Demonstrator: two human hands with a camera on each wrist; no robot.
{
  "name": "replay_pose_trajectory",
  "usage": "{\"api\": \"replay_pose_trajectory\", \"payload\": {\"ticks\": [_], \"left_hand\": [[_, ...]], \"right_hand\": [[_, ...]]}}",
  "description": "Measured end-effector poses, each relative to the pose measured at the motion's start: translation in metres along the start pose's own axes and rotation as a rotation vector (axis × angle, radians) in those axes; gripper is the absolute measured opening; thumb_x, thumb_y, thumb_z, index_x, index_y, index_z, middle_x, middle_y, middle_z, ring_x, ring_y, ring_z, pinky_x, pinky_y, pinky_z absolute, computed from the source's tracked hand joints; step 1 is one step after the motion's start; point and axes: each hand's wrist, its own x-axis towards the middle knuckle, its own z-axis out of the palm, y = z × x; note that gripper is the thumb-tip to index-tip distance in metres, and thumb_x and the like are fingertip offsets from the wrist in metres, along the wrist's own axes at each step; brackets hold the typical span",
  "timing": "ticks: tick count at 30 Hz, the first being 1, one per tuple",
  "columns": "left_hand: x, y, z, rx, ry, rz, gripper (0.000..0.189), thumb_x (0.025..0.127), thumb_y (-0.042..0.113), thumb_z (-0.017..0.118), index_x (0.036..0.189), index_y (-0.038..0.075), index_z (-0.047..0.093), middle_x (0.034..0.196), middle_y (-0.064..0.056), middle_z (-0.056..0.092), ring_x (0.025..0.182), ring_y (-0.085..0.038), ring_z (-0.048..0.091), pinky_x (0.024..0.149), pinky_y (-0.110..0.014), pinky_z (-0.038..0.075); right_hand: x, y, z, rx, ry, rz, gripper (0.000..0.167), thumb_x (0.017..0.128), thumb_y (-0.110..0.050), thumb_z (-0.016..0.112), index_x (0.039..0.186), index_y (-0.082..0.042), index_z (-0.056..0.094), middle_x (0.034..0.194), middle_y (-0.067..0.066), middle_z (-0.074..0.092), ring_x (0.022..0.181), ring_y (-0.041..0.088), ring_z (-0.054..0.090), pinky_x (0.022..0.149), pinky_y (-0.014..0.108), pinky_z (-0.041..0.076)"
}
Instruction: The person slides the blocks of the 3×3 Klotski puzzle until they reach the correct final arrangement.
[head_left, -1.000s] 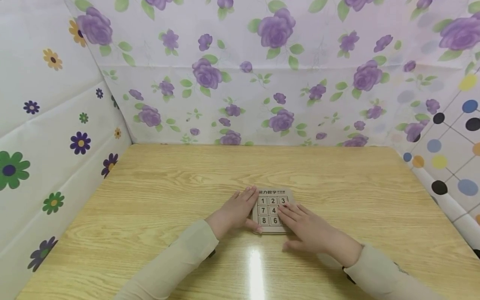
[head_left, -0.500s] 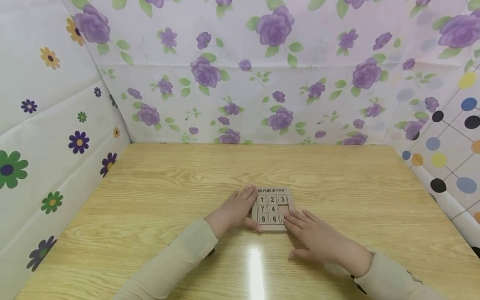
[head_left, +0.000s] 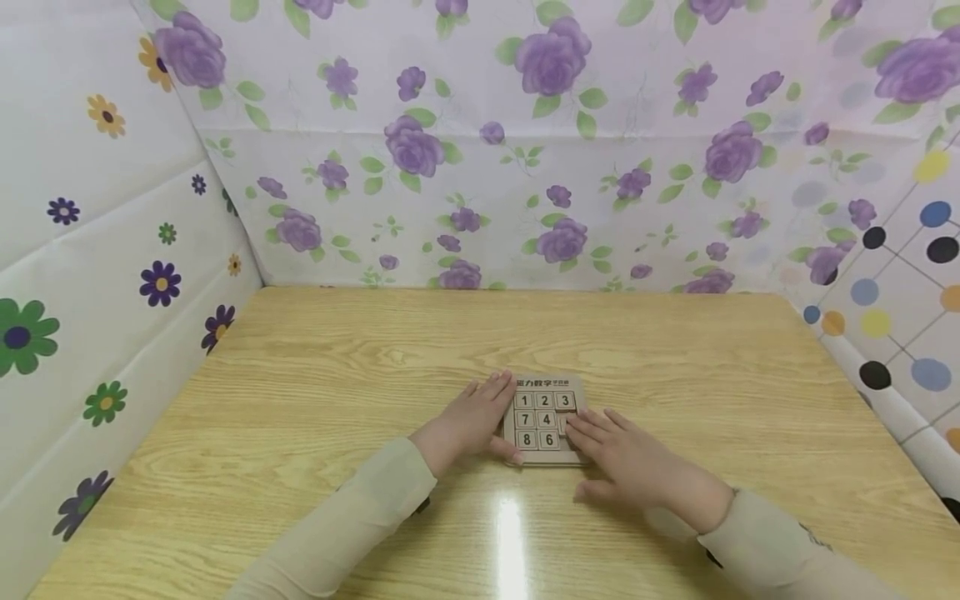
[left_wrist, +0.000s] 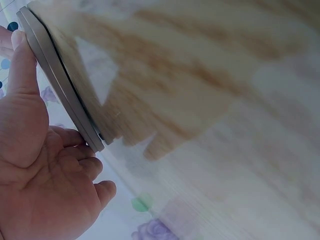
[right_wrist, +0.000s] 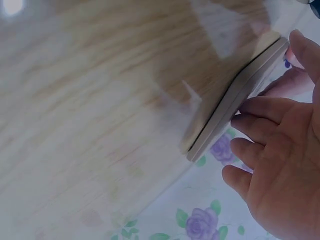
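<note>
A square wooden number slide puzzle [head_left: 542,457] lies flat on the table. Its top rows read 1, 2, 3 and 7, 4, then a tile [head_left: 562,425] mostly covered by fingers; 8 and 6 stand in the bottom row, with a gap at bottom right. My left hand [head_left: 467,422] holds the frame's left side, thumb at the near corner and fingers along the edge. With fairly straight fingers, my right hand [head_left: 630,462] touches the covered tile at the middle right. The left wrist view shows my left thumb [left_wrist: 25,65] against the puzzle's side.
The wood-grain table [head_left: 360,358] is glossy, with a bright light reflection near the front. Floral cloth [head_left: 480,167] hangs behind it. Patterned cloths close off the left and right sides.
My right hand first moved toward the lower right of the puzzle, then up again. A tile has slid from bottom right to middle right, leaving the gap below. The left hand stays put.
</note>
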Motion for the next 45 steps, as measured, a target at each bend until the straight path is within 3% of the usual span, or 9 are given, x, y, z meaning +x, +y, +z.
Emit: {"api": "replay_pose_trajectory", "payload": {"ticks": [18, 30, 45], "left_hand": [[0.001, 0.001, 0.001, -0.015, 0.001, -0.001, 0.113, 0.071, 0.062, 0.068, 0.152, 0.004, 0.015, 0.160, -0.011, 0.008, 0.148, -0.024, 0.007, 0.120, -0.044, 0.012], [-0.001, 0.002, -0.002, -0.017, 0.010, 0.007, 0.112, 0.071, 0.060, 0.069, 0.152, 0.003, 0.016, 0.160, -0.013, 0.010, 0.147, -0.027, 0.010, 0.120, -0.045, 0.012], [0.001, -0.001, 0.001, 0.011, 0.006, -0.006, 0.114, 0.071, 0.064, 0.066, 0.152, 0.002, 0.014, 0.160, -0.013, 0.007, 0.147, -0.026, 0.008, 0.120, -0.046, 0.013]], "right_hand": [[0.006, 0.002, 0.000, 0.032, -0.022, 0.048, 0.077, 0.089, -0.051, 0.056, 0.140, 0.005, 0.042, 0.149, 0.019, 0.037, 0.140, 0.037, 0.030, 0.114, 0.057, 0.022], [0.011, -0.007, 0.008, 0.008, -0.015, 0.110, 0.082, 0.090, -0.056, 0.051, 0.140, 0.007, 0.039, 0.150, 0.022, 0.034, 0.140, 0.038, 0.028, 0.115, 0.055, 0.022], [0.018, -0.012, 0.005, -0.008, -0.033, 0.117, 0.086, 0.088, -0.059, 0.051, 0.143, 0.005, 0.036, 0.152, 0.021, 0.031, 0.142, 0.037, 0.026, 0.116, 0.054, 0.021]]}}
